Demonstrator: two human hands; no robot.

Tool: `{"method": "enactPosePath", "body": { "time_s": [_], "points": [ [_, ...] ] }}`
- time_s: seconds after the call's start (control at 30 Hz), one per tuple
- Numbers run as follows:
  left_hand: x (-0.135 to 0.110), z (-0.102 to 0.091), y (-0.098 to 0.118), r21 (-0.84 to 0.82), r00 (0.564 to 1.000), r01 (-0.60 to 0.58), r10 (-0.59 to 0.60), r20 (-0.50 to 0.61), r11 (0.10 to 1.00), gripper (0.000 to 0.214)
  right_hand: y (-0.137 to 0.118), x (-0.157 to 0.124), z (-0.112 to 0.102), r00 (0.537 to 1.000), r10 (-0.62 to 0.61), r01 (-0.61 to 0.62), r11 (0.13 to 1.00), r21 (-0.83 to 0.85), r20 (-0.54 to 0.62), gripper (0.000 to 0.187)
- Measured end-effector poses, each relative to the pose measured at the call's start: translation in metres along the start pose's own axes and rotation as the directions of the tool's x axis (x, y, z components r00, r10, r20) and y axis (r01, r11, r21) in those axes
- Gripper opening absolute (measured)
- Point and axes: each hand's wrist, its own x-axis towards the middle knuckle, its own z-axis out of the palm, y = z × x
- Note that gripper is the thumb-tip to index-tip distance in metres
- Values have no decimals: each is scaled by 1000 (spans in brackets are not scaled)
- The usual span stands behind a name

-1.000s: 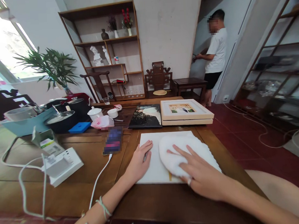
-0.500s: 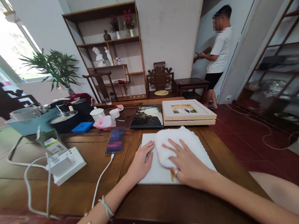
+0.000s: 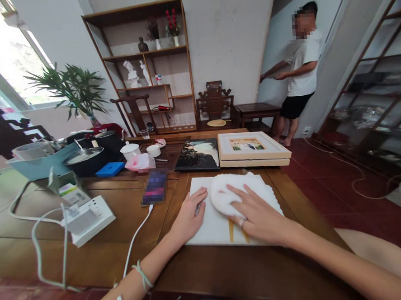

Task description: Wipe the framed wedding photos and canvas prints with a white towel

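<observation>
A flat white panel (image 3: 210,228) lies on the wooden table (image 3: 129,208) in front of me. My right hand (image 3: 255,214) presses flat, fingers spread, on a white fluffy cloth (image 3: 223,194) bunched on the panel. My left hand (image 3: 189,216) rests on the panel's left edge with fingers stretched out, holding it down. A ring shows on my right hand.
A framed photo (image 3: 253,149) and a dark picture (image 3: 197,155) lie beyond the panel. A phone (image 3: 153,187) with a white cable, a power strip (image 3: 89,218), pots (image 3: 85,159) and cups sit to the left. A person (image 3: 300,67) stands by the doorway at right.
My right hand has slid the cloth leftward and a little away across the panel, bunching it. The left hand stayed put. The person in the background turned toward the room.
</observation>
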Motion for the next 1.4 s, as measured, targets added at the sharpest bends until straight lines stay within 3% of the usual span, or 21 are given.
{"method": "enactPosePath", "body": {
  "time_s": [0.17,0.3,0.57,0.67,0.73,0.83,0.97,1.13,1.2,1.27,1.4],
  "points": [
    [0,0,-1,-5,1000,-3,3,2,1000,38,22,47,0,996,84,-85,995,-57,-13,39],
    [0,0,0,-15,1000,0,0,-11,1000,39,12,57,3,998,55,-61,987,-152,-44,36],
    [1,0,0,0,1000,7,-7,11,1000,38,-46,-9,21,995,-83,91,981,-170,58,28],
    [0,0,1,5,1000,5,-5,15,1000,37,-53,-25,21,981,-140,152,984,-88,131,28],
    [0,0,0,2,1000,6,-6,12,1000,37,-48,-26,18,989,-118,122,991,-48,87,28],
    [0,0,-2,-4,1000,8,-8,3,1000,38,-30,-13,11,999,-51,51,998,-28,-1,30],
    [0,0,-2,-16,1000,6,-6,3,1000,37,-7,17,3,1000,27,-28,997,-69,-8,37],
    [-1,-3,0,-73,1000,5,-6,-14,997,39,-10,44,11,988,128,-138,982,-131,-82,37],
    [-2,-4,1,-120,999,-4,-1,-38,993,42,-20,45,15,995,58,-69,988,-138,-78,35],
    [-3,-5,1,-160,998,-10,0,-64,987,44,-29,38,17,996,-85,81,989,-124,-20,32],
    [-5,-7,3,-172,995,-29,12,-101,985,47,-38,12,7,937,-338,341,940,-25,94,28]
  ]
}}
